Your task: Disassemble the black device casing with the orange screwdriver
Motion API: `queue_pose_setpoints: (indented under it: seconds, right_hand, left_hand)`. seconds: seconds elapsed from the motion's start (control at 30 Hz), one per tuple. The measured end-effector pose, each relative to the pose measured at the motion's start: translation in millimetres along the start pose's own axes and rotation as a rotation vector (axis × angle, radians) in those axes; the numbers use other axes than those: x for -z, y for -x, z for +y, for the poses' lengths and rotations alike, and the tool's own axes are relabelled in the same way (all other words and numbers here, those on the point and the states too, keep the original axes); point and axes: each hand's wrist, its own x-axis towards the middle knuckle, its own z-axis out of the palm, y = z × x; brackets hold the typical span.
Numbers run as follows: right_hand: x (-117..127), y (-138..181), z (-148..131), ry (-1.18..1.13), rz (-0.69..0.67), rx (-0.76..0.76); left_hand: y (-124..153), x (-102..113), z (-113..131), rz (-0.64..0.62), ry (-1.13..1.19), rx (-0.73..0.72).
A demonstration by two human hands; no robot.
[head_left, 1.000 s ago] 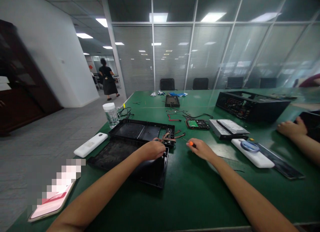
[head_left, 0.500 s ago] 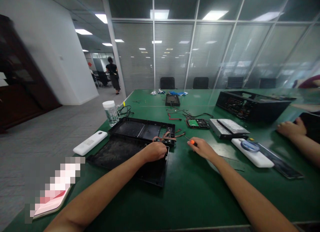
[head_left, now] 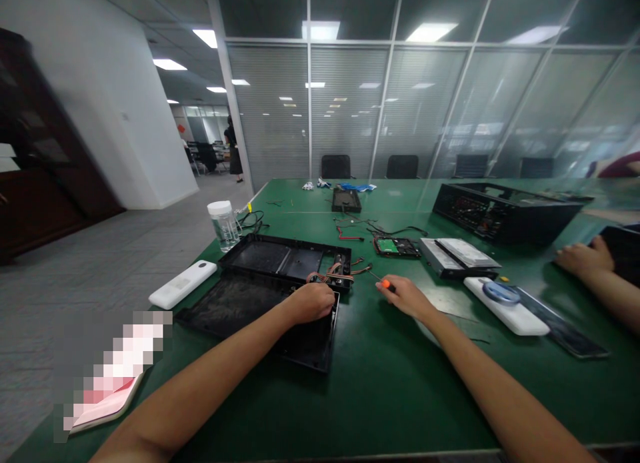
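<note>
My left hand (head_left: 313, 302) is closed at the right edge of a flat black panel (head_left: 240, 310); what its fingers pinch is hidden. Behind that panel lies a black casing (head_left: 270, 256) with brown and white bundled wires (head_left: 333, 274) at its right end, just beyond the hand. My right hand (head_left: 407, 295) is closed around a screwdriver (head_left: 386, 284) with an orange and black handle. The screwdriver's thin shaft points up and left, toward the wire ends, above the green table (head_left: 380, 376).
A circuit board (head_left: 393, 246) and a silver drive (head_left: 457, 253) sit behind my right hand. A black computer case (head_left: 505, 213) stands back right. A co-worker's hand (head_left: 585, 256) rests at the right. A clear jar (head_left: 223, 226) and white device (head_left: 183, 284) stand left.
My hands keep almost the same place and grip. The view has shifted very slightly. A person in the background has moved partly behind the glass wall's frame.
</note>
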Motion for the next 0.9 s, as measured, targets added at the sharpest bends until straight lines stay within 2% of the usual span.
queue_pose_setpoints:
  seconds: [0.13, 0.23, 0.33, 0.4, 0.47, 0.57, 0.67, 0.73, 0.83, 0.9]
  right_hand:
    - [2.4, -0.6, -3.9, -0.137, 0.017, -0.066]
    - [6.3, 1.7, -11.9, -0.49, -0.013, -0.198]
    - [12.7, 4.6, -21.9, -0.846, -0.167, -0.334]
    - [17.8, 4.6, -27.5, -0.993, -0.186, -0.321]
    - [22.3, 2.7, -31.0, -1.073, -0.124, -0.267]
    - [25.3, -0.9, -33.2, -1.079, 0.067, -0.277]
    - [21.0, -1.7, -37.5, -0.943, 0.309, -0.342]
    - [14.8, -1.1, -43.2, -0.842, 0.427, -0.328]
    - [4.4, 0.7, -52.5, -0.694, 0.524, -0.281]
    - [-0.7, 2.3, -56.4, -0.545, 0.519, -0.234]
  left_hand:
    - [2.6, 3.6, -1.2, 0.021, 0.118, -0.004]
    - [4.8, 5.0, -2.9, 0.031, 0.19, -0.029]
    - [6.7, 5.1, -3.4, 0.03, 0.227, -0.034]
    - [7.7, 4.9, -2.5, 0.036, 0.254, 0.024]
    - [8.6, 4.7, -1.0, 0.053, 0.296, 0.114]
    - [9.3, 4.0, 0.8, 0.073, 0.358, 0.2]
    - [9.3, 2.9, 0.6, 0.069, 0.4, 0.21]
    - [9.1, 2.4, -0.1, 0.066, 0.418, 0.2]
    - [8.9, 2.6, -0.6, 0.06, 0.431, 0.201]
    - [8.7, 3.7, -0.2, 0.051, 0.434, 0.209]
